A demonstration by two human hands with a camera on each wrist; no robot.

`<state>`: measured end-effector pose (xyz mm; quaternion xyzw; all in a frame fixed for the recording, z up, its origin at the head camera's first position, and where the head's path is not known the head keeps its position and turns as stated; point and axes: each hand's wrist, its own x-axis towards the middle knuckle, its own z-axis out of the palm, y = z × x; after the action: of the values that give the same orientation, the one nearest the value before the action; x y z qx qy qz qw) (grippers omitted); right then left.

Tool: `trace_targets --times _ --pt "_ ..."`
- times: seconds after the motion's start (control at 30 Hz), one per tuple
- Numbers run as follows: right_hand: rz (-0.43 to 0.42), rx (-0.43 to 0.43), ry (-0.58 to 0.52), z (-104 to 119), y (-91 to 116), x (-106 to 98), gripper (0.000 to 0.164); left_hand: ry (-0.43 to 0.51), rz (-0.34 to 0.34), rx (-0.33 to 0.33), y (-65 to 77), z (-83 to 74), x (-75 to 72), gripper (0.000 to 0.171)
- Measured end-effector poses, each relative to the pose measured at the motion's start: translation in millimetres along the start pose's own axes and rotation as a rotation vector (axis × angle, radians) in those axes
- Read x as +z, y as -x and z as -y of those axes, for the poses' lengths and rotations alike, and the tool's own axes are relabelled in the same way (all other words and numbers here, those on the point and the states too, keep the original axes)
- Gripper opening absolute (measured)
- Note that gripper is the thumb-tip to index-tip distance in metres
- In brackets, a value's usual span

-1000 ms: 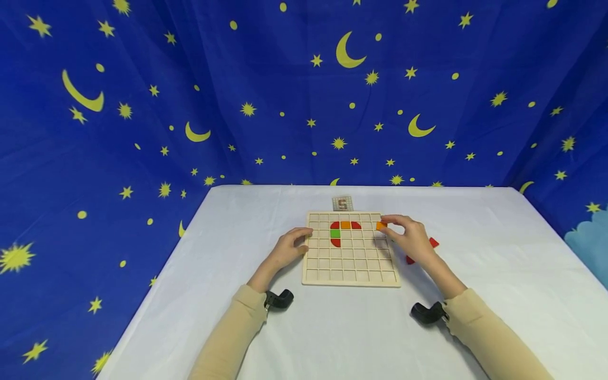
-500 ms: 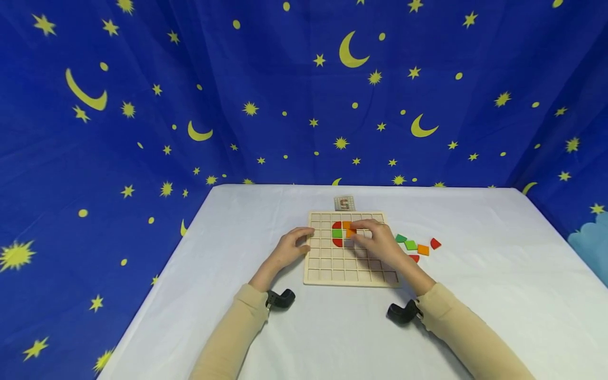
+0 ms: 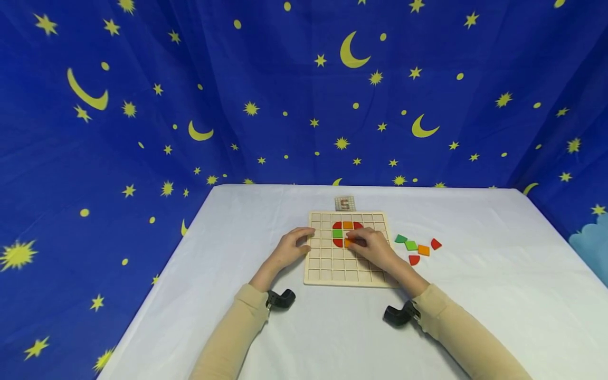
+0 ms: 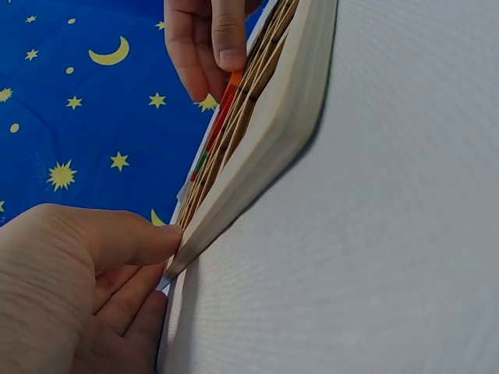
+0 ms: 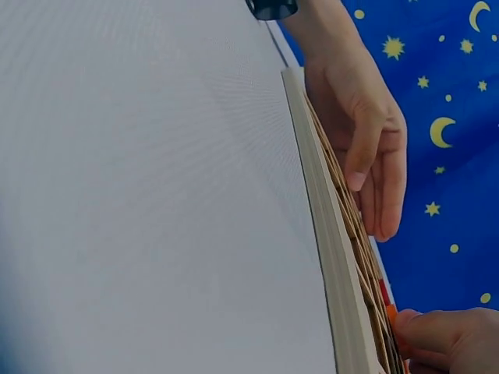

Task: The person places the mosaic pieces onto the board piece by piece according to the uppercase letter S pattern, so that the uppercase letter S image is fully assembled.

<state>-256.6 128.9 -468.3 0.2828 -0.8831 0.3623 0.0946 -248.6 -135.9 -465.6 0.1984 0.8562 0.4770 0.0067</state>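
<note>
A light wooden grid board (image 3: 332, 275) lies on the white-covered table. My left hand (image 3: 288, 247) rests at its left edge, thumb and fingers apart and touching the rim. Over the middle of the board, my right hand (image 3: 377, 249) pinches an orange square tile (image 3: 349, 243) at a cell beside a red quarter-circle tile (image 3: 338, 243). A green square tile (image 3: 337, 233) sits above that red one. Along the row above lie another red quarter-circle (image 3: 337, 225), an orange square (image 3: 348, 225) and a red tile (image 3: 358, 225) partly hidden by my fingers.
Right of the board lie loose tiles: a dark green one (image 3: 401, 239), a light green square (image 3: 410, 245), an orange square (image 3: 424, 250) and two red quarter-circles (image 3: 436, 244). A small pattern card (image 3: 344, 203) stands behind the board. Blue star-patterned cloth (image 3: 285, 95) hangs around the table.
From the board's right edge, my right hand has carried the orange square tile left to the middle, then slightly nearer me into the row of the lower red tile. My left hand stays put.
</note>
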Motion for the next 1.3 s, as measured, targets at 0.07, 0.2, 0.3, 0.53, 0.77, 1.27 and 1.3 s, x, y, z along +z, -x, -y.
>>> trace_targets --times 0.07,0.2,0.3,0.53,0.77,1.27,1.3 --pt "-0.01 -0.015 0.011 0 0 1 0.029 0.003 0.002 0.005 -0.4 0.4 0.4 0.047" --pt "-0.025 -0.035 0.037 0 0 1 0.03 0.009 0.005 0.013 -1.7 1.6 1.3 0.047" --pt "-0.031 -0.034 0.052 0 0 0 0.031 0.01 0.006 0.013 -2.7 2.0 1.5 0.047" --pt "-0.032 -0.011 0.031 3 0 -3 0.031 -0.003 0.01 0.009 -4.5 0.9 1.0 0.048" --pt "-0.068 0.074 -0.089 14 -8 -14 0.027 -0.016 0.015 0.013 -4.5 -0.1 0.0 0.047" --pt "-0.213 0.234 -0.056 -21 26 -89 0.034 -0.02 0.012 0.005 -2.1 2.9 1.6 0.047" --pt "-0.223 0.248 -0.049 -25 29 -92 0.034 -0.019 0.013 0.005 -1.8 3.2 1.1 0.047"
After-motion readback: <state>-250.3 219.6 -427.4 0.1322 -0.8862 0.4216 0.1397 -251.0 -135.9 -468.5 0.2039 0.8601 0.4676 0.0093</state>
